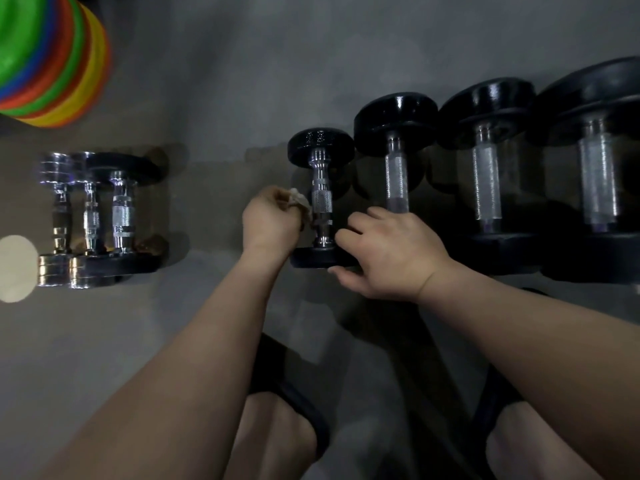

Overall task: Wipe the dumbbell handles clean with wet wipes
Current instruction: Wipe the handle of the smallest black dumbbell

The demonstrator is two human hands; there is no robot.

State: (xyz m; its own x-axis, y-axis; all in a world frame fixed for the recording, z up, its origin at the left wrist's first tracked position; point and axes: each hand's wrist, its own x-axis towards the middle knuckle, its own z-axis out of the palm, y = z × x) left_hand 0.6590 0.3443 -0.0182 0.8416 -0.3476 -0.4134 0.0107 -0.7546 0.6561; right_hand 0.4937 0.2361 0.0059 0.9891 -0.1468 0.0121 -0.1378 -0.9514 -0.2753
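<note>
Nearest on the grey floor [138,341] are two feet in dark sandals [298,410]. Beyond them the left hand [270,220] bunches a wet wipe [300,202] against the handle of a small black dumbbell [320,145], while the right hand [391,251] grips its near head. Bigger dumbbells [396,174] line up just to its right. Chrome dumbbells [90,216] lie well to the left, and stacked coloured cones [52,64] fill the far-left corner.
</note>
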